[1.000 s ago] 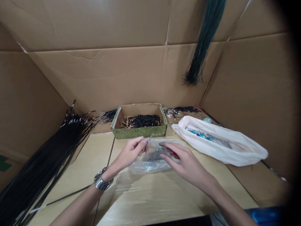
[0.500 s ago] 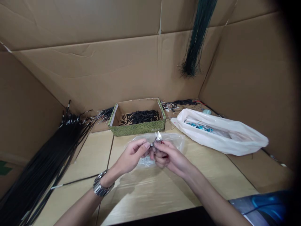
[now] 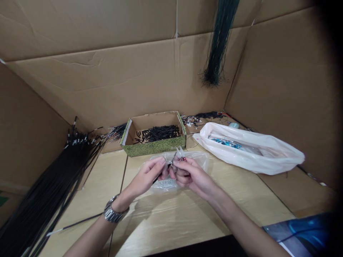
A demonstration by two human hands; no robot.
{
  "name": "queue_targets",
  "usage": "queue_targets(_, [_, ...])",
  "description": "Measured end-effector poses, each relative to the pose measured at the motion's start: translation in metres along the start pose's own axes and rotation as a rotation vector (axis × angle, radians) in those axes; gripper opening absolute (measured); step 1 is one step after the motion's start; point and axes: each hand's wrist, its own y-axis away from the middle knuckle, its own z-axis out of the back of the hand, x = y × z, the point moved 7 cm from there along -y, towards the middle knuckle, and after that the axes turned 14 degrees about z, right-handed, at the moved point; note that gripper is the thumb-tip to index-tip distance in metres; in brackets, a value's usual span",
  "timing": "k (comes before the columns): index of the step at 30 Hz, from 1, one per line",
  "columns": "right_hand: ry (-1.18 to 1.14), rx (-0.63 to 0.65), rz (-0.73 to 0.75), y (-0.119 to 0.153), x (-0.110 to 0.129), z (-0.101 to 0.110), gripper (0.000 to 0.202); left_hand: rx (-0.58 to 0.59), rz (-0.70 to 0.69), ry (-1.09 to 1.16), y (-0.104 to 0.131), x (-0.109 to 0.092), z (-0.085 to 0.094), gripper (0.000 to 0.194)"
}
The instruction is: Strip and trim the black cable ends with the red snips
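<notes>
My left hand, with a metal watch at the wrist, is closed in a pinch on a thin black cord, seen only in part between the two hands. My right hand is closed around small scissors with a bit of red on them; their silver blades point up and away from me. Its thumb and fingertips meet close to the cord. Beneath both hands lies a clear plastic bag with printed letters. A white-tipped black cord length passes behind my left wrist.
Short black pieces fill part of a green patterned box behind the hands. Long black cords are bundled at the left. A white plastic bag holds blue items at the right. Dark green strands hang above. Cardboard walls enclose the table.
My left fingertips have drawn a little left, widening the gap to the right hand. The white-tipped cord end has shifted down and left. The whole view has shifted slightly.
</notes>
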Motion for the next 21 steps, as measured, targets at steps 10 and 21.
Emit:
queue_targets(10, [0.334, -0.074, 0.059, -0.012, 0.0, 0.035, 0.034, 0.062, 0.075, -0.127, -0.012, 0.014, -0.005, 0.029])
queue_targets(21, [1.363, 0.021, 0.198, 0.017, 0.048, 0.035, 0.021, -0.254, 0.028, -0.629, -0.005, 0.005, 0.015, 0.037])
